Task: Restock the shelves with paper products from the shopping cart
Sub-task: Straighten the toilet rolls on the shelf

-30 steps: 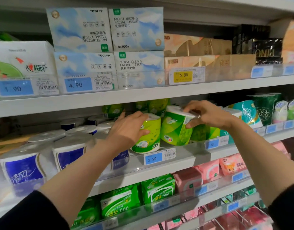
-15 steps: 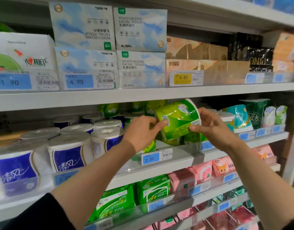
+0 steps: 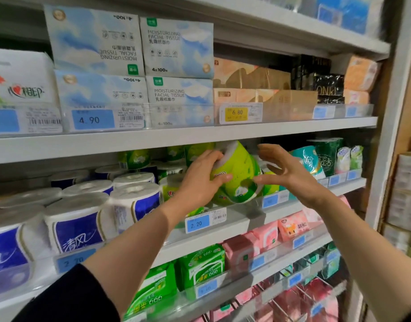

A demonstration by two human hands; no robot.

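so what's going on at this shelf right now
A person is restocking toilet paper on the middle shelf. The left hand grips a green-wrapped roll, tilted above the other green rolls near the 2.20 price tag. The right hand is open just beside the roll, fingers spread and apparently not holding it. Blue-wrapped rolls stand to the left, and facial tissue packs sit on the shelf above.
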